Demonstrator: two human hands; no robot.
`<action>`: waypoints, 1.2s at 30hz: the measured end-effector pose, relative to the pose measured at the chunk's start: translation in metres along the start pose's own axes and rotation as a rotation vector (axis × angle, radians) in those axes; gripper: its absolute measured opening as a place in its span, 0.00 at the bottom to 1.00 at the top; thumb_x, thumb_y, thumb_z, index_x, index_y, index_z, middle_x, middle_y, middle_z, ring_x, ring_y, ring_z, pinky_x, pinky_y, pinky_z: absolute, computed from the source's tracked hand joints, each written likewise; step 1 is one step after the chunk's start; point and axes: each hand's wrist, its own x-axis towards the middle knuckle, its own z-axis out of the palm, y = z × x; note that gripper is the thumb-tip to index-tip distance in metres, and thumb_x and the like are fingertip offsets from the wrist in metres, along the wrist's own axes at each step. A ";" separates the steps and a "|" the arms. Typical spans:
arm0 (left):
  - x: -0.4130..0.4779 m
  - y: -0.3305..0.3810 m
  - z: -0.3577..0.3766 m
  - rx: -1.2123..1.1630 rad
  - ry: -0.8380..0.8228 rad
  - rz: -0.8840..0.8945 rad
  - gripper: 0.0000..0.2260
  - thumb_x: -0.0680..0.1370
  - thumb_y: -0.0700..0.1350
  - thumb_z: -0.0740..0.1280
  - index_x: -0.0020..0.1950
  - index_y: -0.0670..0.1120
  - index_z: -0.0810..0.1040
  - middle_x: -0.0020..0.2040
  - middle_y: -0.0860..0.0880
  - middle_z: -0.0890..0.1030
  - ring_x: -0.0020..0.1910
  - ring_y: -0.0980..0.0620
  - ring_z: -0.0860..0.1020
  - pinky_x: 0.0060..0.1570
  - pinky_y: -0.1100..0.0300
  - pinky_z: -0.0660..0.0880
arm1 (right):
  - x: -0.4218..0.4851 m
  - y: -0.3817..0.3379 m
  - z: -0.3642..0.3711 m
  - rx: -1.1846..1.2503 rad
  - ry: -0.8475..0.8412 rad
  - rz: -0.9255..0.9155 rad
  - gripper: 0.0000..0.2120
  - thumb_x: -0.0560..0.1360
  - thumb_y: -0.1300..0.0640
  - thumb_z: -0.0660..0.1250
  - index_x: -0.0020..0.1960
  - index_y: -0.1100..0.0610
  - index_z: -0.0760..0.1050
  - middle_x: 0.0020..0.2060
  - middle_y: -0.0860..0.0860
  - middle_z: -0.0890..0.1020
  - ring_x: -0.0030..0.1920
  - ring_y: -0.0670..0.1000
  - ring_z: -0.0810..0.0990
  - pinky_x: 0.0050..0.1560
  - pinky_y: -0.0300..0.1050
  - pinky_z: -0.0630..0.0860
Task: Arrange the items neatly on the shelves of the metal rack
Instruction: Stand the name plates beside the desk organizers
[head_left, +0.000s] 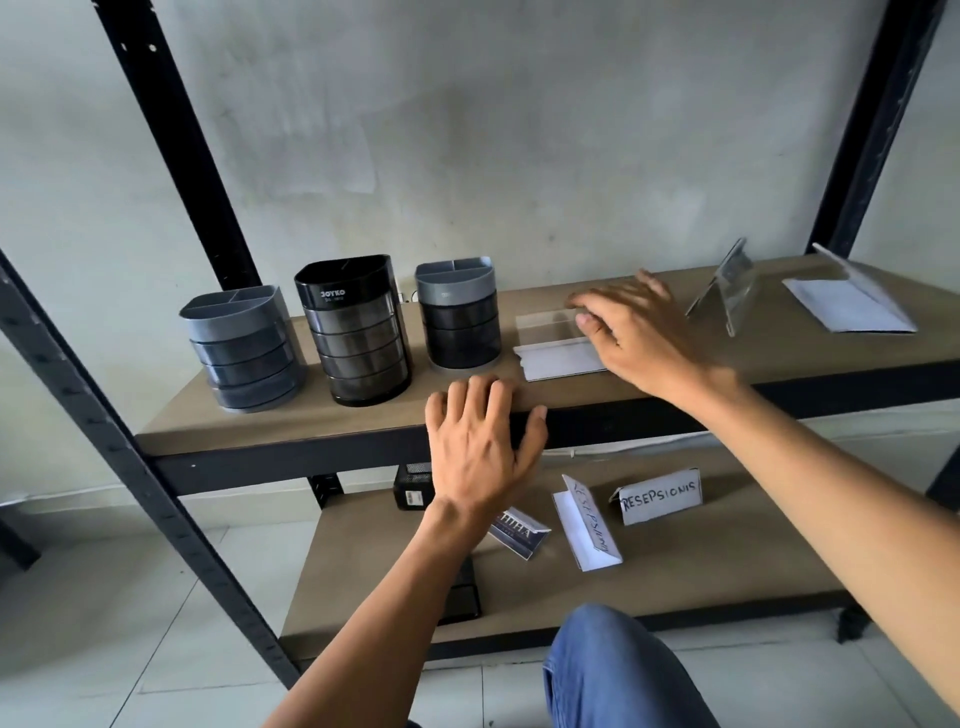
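On the upper shelf of the metal rack stand a grey pen holder, a black pen holder and a smaller grey-topped holder in a row. Right of them stands a clear acrylic sign stand. My right hand holds its right end, thumb in front and fingers behind it. My left hand rests flat on the shelf's front edge with its fingers spread. Another acrylic stand and a third one with paper sit further right.
The lower shelf carries a "RESEPSIONIS" paper sign, two more folded signs and a black box. Black rack posts frame the shelves. A grey wall is behind. My knee is below.
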 end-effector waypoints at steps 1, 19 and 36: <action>-0.001 0.000 0.001 0.012 0.010 0.004 0.16 0.77 0.57 0.60 0.49 0.45 0.78 0.44 0.48 0.76 0.43 0.44 0.73 0.52 0.51 0.66 | 0.001 0.002 0.003 0.026 -0.019 -0.006 0.16 0.78 0.53 0.57 0.56 0.57 0.80 0.51 0.53 0.84 0.52 0.56 0.81 0.62 0.57 0.68; -0.008 -0.008 0.008 0.054 0.091 0.100 0.16 0.78 0.56 0.61 0.50 0.44 0.80 0.45 0.46 0.78 0.42 0.46 0.71 0.49 0.51 0.67 | 0.022 0.014 0.012 -0.004 -0.400 -0.034 0.41 0.62 0.28 0.68 0.64 0.53 0.64 0.58 0.54 0.75 0.59 0.56 0.73 0.61 0.50 0.62; -0.008 -0.008 0.011 0.071 0.123 0.101 0.16 0.78 0.55 0.62 0.49 0.44 0.80 0.44 0.46 0.78 0.41 0.46 0.71 0.47 0.51 0.67 | 0.071 0.011 -0.014 0.305 -0.724 0.232 0.26 0.69 0.52 0.74 0.64 0.52 0.70 0.54 0.54 0.75 0.53 0.53 0.74 0.54 0.50 0.73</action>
